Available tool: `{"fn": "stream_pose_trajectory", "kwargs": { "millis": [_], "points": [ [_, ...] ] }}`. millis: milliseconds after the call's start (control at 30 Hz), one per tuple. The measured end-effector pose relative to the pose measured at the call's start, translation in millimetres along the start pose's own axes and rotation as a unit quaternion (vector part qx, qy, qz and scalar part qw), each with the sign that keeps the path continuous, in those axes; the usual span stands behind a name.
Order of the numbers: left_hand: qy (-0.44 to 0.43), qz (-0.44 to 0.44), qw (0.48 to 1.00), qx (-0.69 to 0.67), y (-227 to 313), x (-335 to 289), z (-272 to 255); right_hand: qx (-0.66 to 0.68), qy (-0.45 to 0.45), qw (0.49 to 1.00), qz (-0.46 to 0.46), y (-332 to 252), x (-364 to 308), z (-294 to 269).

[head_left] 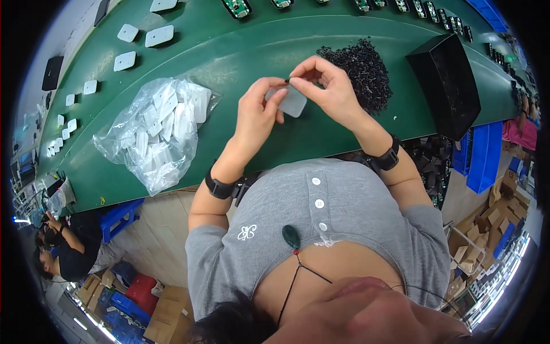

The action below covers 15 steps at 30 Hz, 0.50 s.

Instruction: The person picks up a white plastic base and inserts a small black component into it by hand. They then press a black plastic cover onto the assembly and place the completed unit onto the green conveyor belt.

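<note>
My left hand (255, 112) is closed on a pale, translucent plastic cover (294, 104) with rounded corners, held above the green table by its left side. Thumb and forefinger of my right hand (337, 90) pinch a tiny black part (287, 81) at the cover's upper edge; its exact shape is too small to make out. Just right of that hand lies a heap of small black parts (369, 74). To the left of my hands, a clear plastic bag (117, 140) holds many white covers (167, 123).
A black bin (444, 86) stands at the right of the green table (229, 51). White covers (125, 61) sit in spaced rows at the far left. Black housings with green circuit boards (238, 8) line the far edge. Blue crates (484, 157) stand beyond the table's right end.
</note>
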State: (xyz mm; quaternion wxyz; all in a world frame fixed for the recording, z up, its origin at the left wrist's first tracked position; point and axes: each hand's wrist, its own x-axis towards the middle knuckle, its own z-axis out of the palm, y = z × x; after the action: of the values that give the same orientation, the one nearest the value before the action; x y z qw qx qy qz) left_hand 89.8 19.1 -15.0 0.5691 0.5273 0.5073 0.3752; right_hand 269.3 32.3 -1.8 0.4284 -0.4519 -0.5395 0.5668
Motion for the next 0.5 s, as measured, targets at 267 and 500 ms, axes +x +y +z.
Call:
{"fn": "stream_pose_trajectory", "kwargs": {
  "millis": [267, 500],
  "points": [
    [0.038, 0.154, 0.982, 0.099, -0.1, 4.6, 9.9, -0.049, -0.003, 0.999, -0.019, 1.1, -6.7, 1.6],
    [0.042, 0.198, 0.974, 0.103, -2.9, -1.0, 16.0, -0.041, 0.037, 0.998, 0.024, 5.0, -10.7, -1.7]
  ]
}}
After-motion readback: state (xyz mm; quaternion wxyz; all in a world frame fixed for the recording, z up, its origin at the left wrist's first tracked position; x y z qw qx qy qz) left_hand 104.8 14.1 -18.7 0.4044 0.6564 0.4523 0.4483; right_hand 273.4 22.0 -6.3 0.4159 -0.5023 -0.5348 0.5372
